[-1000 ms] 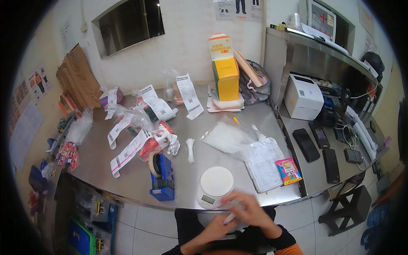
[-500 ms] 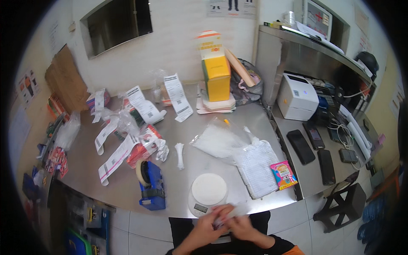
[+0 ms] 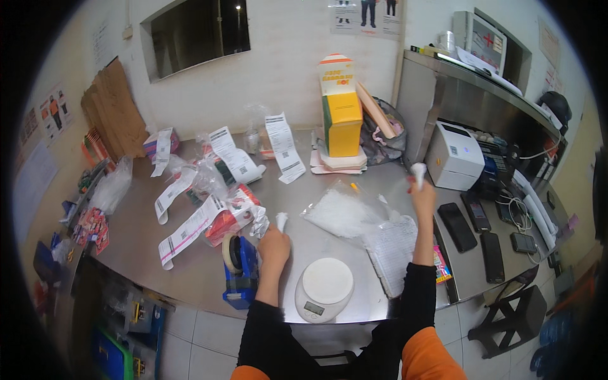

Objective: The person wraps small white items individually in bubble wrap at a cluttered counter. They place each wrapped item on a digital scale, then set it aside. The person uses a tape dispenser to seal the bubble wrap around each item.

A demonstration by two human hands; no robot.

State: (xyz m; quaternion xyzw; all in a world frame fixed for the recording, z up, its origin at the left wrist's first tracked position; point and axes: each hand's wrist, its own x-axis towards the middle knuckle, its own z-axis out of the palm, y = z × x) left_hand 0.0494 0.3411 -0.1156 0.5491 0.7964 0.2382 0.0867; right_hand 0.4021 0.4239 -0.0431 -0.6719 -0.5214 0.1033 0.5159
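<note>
Within right grip (image 3: 424,200), white bundle (image 3: 418,172) upright

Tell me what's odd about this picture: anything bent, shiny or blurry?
In the head view, fisheye distortion bows the front edge of the steel table and leaves black corners; in that same head view, glare brightens the table's front edge to the right of the white scale, and the right hand looks slightly blurred.

The right fingers (image 3: 418,187) hold a white bundle (image 3: 418,170), the left fingers (image 3: 272,235) touch another (image 3: 281,219)
</note>
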